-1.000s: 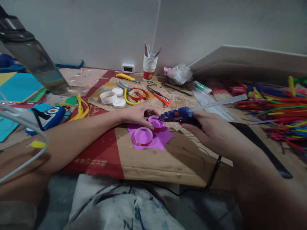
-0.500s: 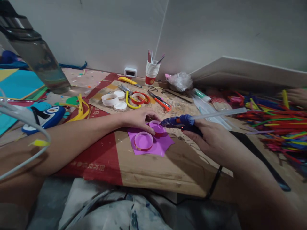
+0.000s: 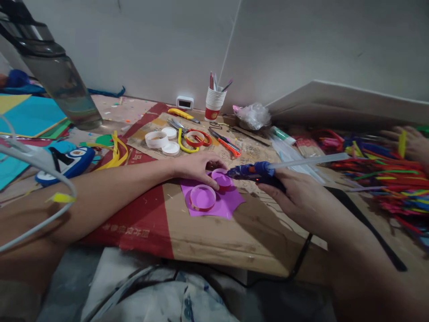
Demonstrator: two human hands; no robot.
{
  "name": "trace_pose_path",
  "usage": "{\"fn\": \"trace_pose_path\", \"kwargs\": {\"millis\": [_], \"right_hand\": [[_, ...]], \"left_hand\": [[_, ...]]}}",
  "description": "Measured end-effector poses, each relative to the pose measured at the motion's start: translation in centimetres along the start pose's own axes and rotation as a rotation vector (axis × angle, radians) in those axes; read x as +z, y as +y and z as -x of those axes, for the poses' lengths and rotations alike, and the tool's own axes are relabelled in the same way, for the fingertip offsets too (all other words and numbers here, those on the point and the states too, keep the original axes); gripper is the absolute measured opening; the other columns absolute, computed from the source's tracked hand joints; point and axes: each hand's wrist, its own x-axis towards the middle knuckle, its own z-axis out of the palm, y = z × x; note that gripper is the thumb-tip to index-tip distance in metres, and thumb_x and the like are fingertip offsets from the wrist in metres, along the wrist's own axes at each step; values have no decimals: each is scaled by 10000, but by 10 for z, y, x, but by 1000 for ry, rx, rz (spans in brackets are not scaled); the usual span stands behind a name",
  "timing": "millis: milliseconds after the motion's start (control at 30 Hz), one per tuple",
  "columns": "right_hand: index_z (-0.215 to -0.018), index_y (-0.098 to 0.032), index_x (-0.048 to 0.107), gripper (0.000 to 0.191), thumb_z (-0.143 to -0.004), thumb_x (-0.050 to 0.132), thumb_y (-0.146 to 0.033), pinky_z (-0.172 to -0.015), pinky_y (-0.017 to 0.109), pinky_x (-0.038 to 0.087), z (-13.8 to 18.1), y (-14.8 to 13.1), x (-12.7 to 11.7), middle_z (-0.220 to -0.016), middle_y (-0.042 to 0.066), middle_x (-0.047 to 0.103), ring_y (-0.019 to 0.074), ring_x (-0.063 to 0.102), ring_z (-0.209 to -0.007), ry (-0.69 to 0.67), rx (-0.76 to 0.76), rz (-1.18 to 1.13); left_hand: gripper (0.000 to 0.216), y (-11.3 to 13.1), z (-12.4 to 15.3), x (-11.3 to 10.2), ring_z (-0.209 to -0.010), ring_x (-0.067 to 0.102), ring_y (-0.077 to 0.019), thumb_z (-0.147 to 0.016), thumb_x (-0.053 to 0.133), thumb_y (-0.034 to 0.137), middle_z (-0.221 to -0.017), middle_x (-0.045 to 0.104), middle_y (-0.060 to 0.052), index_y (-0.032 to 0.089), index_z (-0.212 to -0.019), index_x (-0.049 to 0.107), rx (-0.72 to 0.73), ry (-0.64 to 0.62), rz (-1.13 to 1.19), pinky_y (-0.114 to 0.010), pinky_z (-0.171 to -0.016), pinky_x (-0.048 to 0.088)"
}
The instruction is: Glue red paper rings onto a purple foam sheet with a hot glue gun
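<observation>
On the cardboard lies a piece of purple paper (image 3: 231, 206) with two short rings standing on it. My left hand (image 3: 201, 166) curls its thumb and fingers around the farther ring (image 3: 221, 180), pressing it to the paper. The nearer ring (image 3: 203, 199), pale inside with a red outer band, stands untouched beside my thumb. My right hand (image 3: 296, 192) grips a blue hot glue gun (image 3: 251, 171), a small red light glowing on it. A long clear glue stick (image 3: 310, 160) sticks out of its back. The nozzle points left, at the rim of the farther ring.
Behind my left hand are white rings and discs (image 3: 157, 139), scissors (image 3: 174, 123), a red-orange cutter (image 3: 229, 146) and a yellow cutter (image 3: 182, 113). A paper cup (image 3: 214, 105) holds pens. A water bottle (image 3: 72, 89) stands left; pipe cleaners (image 3: 395, 174) lie right, near another person's hand (image 3: 414, 143).
The whole view has shifted slightly to the right. Both my hands, the glue gun and the rings keep nearly the same positions. At the right, the other person's hand shows more.
</observation>
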Motion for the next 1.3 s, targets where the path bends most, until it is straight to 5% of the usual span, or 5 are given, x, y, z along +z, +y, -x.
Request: {"fn": "trace_pose_path", "kwargs": {"millis": [333, 800, 1300], "right_hand": [[-915, -209, 612, 292, -998, 437, -428, -693, 401, 505, 1, 7, 1, -846, 113, 714, 311, 684, -812, 73, -36, -34], [-977, -178, 630, 290, -1019, 417, -370, -766, 431, 513, -1, 0, -6, -965, 163, 724, 326, 686, -896, -68, 54, -36], [-881, -211, 598, 220, -984, 469, -357, -689, 420, 485, -1, -1, 0, -829, 120, 696, 313, 670, -782, 0, 19, 17]], "left_hand": [[585, 3, 0, 0, -1074, 607, -216, -668, 851, 440, -1179, 676, -50, 214, -1183, 690, -2, -12, -24, -308, -912, 458], [602, 2, -1, 0, -1099, 615, -212, -677, 850, 469, -1217, 686, -50, 219, -1198, 681, -22, -21, -26, -293, -911, 453], [577, 2, -1, 0, -1041, 609, -211, -679, 851, 467, -1149, 670, -55, 211, -1169, 687, 14, -13, -23, -305, -882, 458]]}}
